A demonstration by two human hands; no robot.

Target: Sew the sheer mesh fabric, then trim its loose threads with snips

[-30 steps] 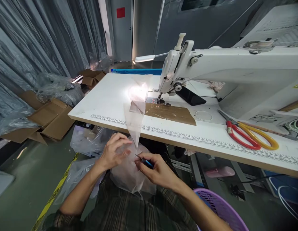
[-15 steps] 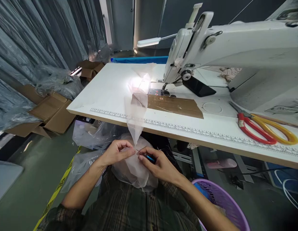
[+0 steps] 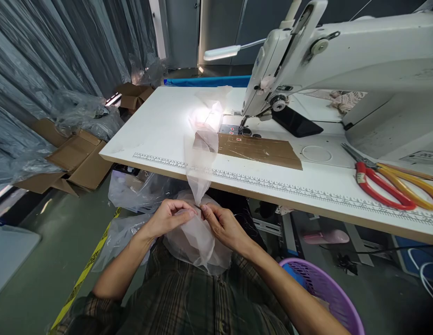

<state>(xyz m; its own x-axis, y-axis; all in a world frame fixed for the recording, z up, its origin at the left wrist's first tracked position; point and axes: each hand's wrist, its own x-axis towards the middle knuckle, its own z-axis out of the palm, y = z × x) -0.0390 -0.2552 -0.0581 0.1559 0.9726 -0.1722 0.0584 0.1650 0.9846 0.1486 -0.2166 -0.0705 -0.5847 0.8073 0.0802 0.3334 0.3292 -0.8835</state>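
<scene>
A sheer white fabric [image 3: 201, 153] trails from the sewing machine's needle area over the table edge and bunches in my lap. My left hand [image 3: 171, 217] pinches the fabric just below the table edge. My right hand [image 3: 221, 225] is closed round a small thread snipper [image 3: 197, 208], whose dark tip touches the fabric right beside my left fingertips. The two hands nearly meet.
A white sewing machine [image 3: 342, 60] stands on the white table [image 3: 160, 135], with a brown cardboard sheet [image 3: 260, 151] by the needle. Red and yellow scissors [image 3: 387, 179] lie at the right. A purple basket [image 3: 324, 298] sits at my right knee. Cardboard boxes [image 3: 77, 160] and plastic bags lie on the floor left.
My hands rose slightly and came together on the fabric. The left hand went from loosely spread to a pinch. The snipper's blue handle is now hidden in my right hand.
</scene>
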